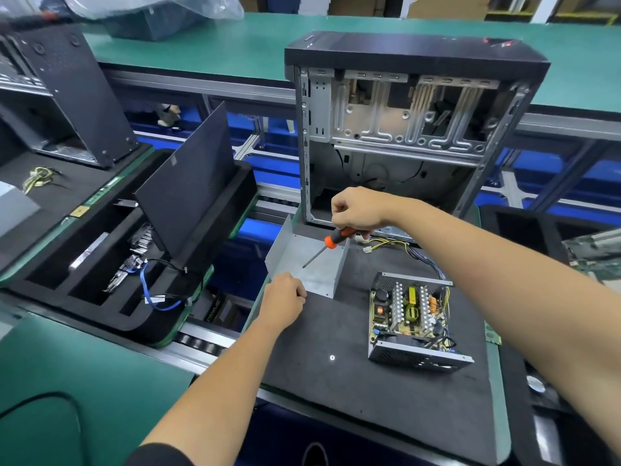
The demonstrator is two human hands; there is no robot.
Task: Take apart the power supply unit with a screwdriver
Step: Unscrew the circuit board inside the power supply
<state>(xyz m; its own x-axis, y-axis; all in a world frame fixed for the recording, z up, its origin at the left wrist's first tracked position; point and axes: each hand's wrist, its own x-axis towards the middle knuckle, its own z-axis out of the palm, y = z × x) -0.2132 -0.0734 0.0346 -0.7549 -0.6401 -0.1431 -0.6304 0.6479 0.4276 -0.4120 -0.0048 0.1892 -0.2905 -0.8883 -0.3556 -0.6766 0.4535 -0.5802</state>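
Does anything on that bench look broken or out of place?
Nothing looks damaged. The power supply sits open with its circuit board bare, but its grey cover is simply off, held by the left hand while the right hand grips the screwdriver.

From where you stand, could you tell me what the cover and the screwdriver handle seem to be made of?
The cover looks like thin bent sheet metal: flat dull grey, crisp folded edges, small screw holes. The screwdriver handle looks like orange and black plastic or rubber, though the right hand hides most of it.
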